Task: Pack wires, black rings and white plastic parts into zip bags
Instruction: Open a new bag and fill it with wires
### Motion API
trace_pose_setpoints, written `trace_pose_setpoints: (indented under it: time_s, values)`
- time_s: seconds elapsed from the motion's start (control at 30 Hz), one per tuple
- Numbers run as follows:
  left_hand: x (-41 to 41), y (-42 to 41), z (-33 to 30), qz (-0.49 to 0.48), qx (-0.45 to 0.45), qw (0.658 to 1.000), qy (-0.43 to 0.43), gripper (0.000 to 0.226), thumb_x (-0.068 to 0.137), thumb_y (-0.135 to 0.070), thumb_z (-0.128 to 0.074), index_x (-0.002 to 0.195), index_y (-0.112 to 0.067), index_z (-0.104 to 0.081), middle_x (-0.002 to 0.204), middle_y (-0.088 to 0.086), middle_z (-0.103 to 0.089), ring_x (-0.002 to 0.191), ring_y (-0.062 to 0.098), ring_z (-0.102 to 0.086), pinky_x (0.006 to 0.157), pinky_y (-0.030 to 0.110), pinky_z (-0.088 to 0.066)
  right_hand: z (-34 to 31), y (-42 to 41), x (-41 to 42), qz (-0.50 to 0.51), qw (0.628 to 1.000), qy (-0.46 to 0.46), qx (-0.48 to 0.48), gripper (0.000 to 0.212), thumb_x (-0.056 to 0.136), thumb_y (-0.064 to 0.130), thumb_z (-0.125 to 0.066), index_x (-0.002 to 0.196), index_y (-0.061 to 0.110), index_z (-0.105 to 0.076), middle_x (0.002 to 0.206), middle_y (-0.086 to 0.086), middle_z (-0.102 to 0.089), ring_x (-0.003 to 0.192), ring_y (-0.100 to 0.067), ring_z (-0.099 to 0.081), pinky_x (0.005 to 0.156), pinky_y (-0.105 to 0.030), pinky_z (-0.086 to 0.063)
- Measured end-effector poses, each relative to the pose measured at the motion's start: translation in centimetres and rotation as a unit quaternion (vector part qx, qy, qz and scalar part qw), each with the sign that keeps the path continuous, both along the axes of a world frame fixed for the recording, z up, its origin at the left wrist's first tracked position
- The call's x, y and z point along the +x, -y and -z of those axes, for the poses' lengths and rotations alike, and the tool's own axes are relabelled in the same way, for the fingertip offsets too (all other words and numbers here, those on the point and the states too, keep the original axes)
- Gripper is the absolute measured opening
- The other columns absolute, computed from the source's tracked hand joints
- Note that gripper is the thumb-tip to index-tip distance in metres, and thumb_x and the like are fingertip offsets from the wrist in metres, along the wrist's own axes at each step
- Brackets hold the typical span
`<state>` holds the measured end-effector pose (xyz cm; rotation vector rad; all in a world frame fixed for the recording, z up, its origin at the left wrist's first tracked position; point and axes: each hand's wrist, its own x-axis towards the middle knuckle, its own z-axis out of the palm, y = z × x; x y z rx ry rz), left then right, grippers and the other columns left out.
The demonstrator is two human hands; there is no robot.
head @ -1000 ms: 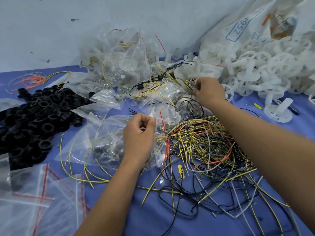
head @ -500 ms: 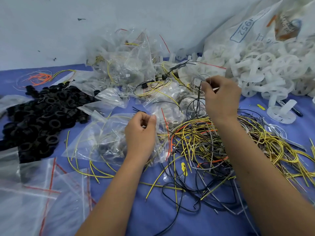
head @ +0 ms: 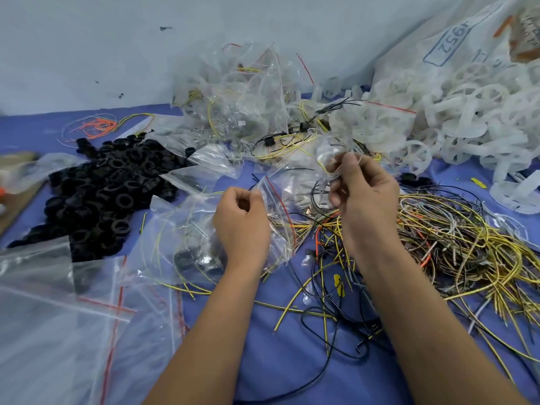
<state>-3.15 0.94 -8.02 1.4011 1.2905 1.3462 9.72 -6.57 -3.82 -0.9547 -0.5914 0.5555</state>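
My left hand (head: 242, 223) pinches the red-striped mouth of a clear zip bag (head: 181, 244) that lies on the blue table and holds black rings and yellow wires. My right hand (head: 362, 194) is raised just right of the bag mouth, its fingers curled round a white plastic part (head: 328, 168) with thin wires hanging from it. A tangle of yellow, black and orange wires (head: 438, 241) spreads under and right of my right forearm. Black rings (head: 108, 188) are heaped at the left. White plastic parts (head: 467, 112) pile up at the back right.
Filled zip bags (head: 242, 97) are stacked against the wall at the back centre. Empty zip bags (head: 58, 317) lie at the front left. A large printed sack (head: 455, 42) stands behind the white parts. Orange wire scraps (head: 96, 125) lie at the back left.
My right hand has drawn back from the far pile towards the bag mouth, carrying a white part with wires. My left hand has kept its pinch on the bag.
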Motion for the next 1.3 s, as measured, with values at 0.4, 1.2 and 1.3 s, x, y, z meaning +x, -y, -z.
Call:
trace_pose_setpoints:
  time_s: [0.4,1.2,1.3]
  values:
    - [0.0,1.5,-1.1,0.076,0.091,0.993,0.024,0.009,0.09,-0.019,-0.059,0.097,-0.024,-0.064,0.092,-0.006,-0.062,0.076,0.004,-0.055,0.068,0.013,-0.043,0.3,-0.2,-0.6,-0.003,0.997,0.011,-0.074,0.016,0.103,0.013,-0.057,0.096,0.003,-0.068,0.081,-0.007,-0.068,0.058,-0.012,-0.06,0.047,-0.023,-0.045]
    - [0.9,1.3,0.4,0.22,0.149,0.938,-0.224,0.04,0.09,-0.042,-0.074,0.127,-0.029,-0.069,0.121,-0.005,-0.056,0.119,0.018,-0.05,0.099,0.032,-0.043,0.1,0.1,1.1,0.117,0.988,0.043,-0.089,0.014,0.096,0.008,-0.066,0.082,0.006,-0.065,0.057,0.002,-0.059,0.049,-0.012,-0.058,0.043,-0.022,-0.045]
    - [0.9,1.0,0.3,0.214,0.131,0.95,-0.188,0.019,0.09,-0.032,-0.077,0.107,-0.024,-0.074,0.108,-0.004,-0.059,0.099,0.018,-0.059,0.083,0.03,-0.046,-0.2,0.3,0.6,0.066,0.993,0.072,-0.068,0.018,0.096,0.007,-0.066,0.078,0.01,-0.064,0.058,0.001,-0.058,0.05,-0.014,-0.056,0.043,-0.023,-0.043]
